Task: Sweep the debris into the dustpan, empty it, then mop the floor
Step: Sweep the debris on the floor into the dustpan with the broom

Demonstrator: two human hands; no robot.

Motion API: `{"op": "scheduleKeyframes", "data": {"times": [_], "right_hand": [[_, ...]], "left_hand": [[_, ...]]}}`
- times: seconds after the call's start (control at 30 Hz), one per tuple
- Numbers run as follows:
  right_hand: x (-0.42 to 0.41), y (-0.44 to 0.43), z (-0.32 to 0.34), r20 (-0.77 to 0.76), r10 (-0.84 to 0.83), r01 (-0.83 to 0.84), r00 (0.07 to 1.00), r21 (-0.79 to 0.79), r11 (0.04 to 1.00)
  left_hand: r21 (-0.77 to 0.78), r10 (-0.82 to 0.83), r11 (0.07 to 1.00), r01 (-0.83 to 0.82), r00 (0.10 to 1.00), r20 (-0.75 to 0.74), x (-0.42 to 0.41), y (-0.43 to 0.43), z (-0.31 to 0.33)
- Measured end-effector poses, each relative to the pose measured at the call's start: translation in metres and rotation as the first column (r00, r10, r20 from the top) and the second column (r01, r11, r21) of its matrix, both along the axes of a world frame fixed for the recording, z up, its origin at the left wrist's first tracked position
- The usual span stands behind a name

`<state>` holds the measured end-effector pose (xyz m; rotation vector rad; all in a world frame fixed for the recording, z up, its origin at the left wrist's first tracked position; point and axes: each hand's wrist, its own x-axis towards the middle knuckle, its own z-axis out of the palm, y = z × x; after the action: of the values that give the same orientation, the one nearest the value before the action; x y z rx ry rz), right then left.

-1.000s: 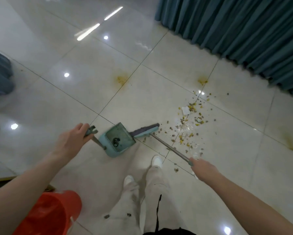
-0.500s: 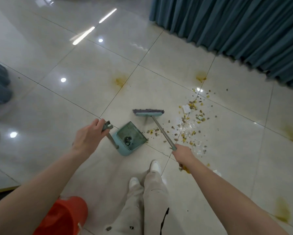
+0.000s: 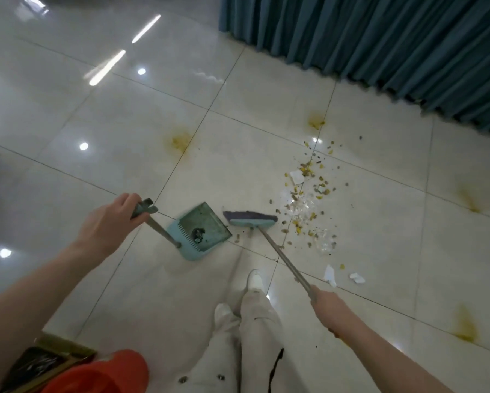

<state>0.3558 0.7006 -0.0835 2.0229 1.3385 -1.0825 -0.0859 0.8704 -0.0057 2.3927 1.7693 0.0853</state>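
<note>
On glossy tiled floor: yellow stains, scattered debris; teal curtain beyond.

One dustpan, one broom, one red bucket.

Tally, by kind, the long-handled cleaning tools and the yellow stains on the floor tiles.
Broom: 1
Dustpan: 1
Yellow stains: 4
Total: 6

free: open floor lay left of and beyond dustpan | debris littered tiles right of broom | teal curtain walled far right | red bucket stood near-left beside legs
</note>
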Motion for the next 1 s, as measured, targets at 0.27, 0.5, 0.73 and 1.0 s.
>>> {"op": "scheduleKeyframes", "data": {"times": [0.27,0.5,0.73,1.0], "right_hand": [[0.019,-0.004,0.035,-0.155,-0.312,0.323,0.937,0.056,0.945],[0.058,0.099,0.034,-0.251,-0.454,0.498,0.855,0.151,0.854],[0.143,0.227,0.013,-0.269,-0.53,0.585,0.804,0.198,0.787],[0.218,0.346,-0.031,-0.268,-0.551,0.607,0.79,0.213,0.766]], "left_hand": [[0.014,-0.017,1.0,0.018,0.998,-0.055,0.036,0.033,0.009],[0.042,-0.031,0.999,0.033,0.998,-0.05,0.104,0.098,0.009],[0.005,-0.059,0.998,0.06,0.997,-0.057,0.209,0.185,-0.005],[-0.038,-0.107,0.994,0.104,0.99,-0.091,0.328,0.297,-0.028]]}}
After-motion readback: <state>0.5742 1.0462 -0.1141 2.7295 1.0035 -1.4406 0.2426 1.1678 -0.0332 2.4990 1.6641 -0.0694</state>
